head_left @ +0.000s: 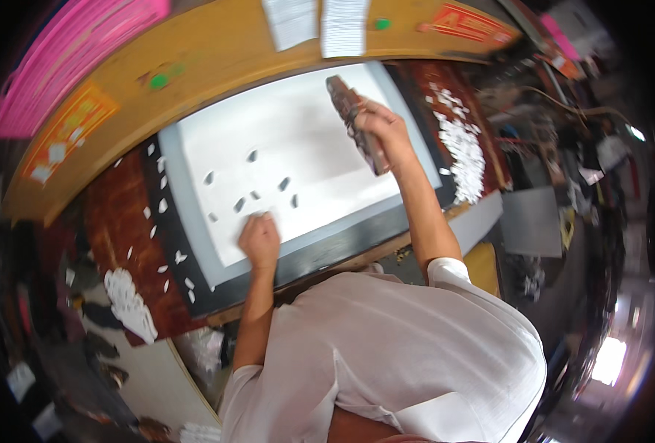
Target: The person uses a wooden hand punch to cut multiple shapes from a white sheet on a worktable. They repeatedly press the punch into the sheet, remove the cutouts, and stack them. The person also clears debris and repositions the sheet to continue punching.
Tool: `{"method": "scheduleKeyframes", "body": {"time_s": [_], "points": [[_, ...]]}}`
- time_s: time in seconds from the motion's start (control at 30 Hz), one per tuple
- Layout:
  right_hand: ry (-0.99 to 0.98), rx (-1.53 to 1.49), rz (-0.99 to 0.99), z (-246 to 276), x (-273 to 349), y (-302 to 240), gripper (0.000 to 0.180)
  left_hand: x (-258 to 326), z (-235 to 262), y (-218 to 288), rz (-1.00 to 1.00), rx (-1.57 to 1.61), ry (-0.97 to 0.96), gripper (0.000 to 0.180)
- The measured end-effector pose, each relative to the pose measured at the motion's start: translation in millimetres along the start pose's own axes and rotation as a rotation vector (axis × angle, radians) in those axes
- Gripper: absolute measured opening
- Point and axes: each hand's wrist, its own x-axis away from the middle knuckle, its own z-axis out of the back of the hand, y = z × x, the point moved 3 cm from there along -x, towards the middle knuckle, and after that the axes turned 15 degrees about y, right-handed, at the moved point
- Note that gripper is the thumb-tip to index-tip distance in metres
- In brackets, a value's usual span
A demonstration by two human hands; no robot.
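Observation:
A white sheet (320, 192) lies on a grey-bordered bed in front of me. Several small dark oval and narrow spots (284, 184) mark its left half; whether they are holes or loose pieces I cannot tell. Above the sheet's right part, my right hand (385, 131) is closed round a long, dark brown block with an uneven edge (346, 111), which tilts from upper left to lower right. My left hand (259, 236) is curled into a fist over the sheet's near edge, just below the spots; what its fingers hold, if anything, is hidden.
A broad yellow-brown beam (216, 55) spans behind the sheet. Small white pieces are heaped on the reddish-brown table at right (462, 151), and another pile (129, 304) lies at left. Scattered white pieces dot the black strip (176, 221). Pink stacked material (76, 55) stands far left.

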Motion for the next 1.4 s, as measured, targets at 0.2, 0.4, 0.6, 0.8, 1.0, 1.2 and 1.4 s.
{"method": "scheduleKeyframes", "body": {"time_s": [0.2,0.4,0.6,0.8,1.0,1.2,1.4], "points": [[0.111,-0.706,-0.093,171,-44,-40,0.059,-5,-5,2,-0.029,-0.088,-0.023,0.035],[0.472,-0.607,-0.409,287,-62,46,0.053,-7,-13,5,-0.046,-0.147,-0.068,0.03],[0.373,-0.636,-0.42,345,-78,62,0.046,-10,-20,12,0.03,-0.25,-0.186,0.029],[0.314,-0.57,-0.169,371,-83,36,0.053,-8,-25,7,0.124,-0.281,-0.162,0.026],[-0.004,-0.738,-0.275,260,-73,7,0.052,-16,-25,10,0.021,-0.216,-0.054,0.021],[-0.046,-0.019,-0.151,51,-38,36,0.064,-23,-21,15,0.037,-0.211,-0.069,0.025],[-0.158,0.767,0.78,-65,-4,68,0.045,-20,-11,9,0.014,-0.099,-0.133,0.026]]}}
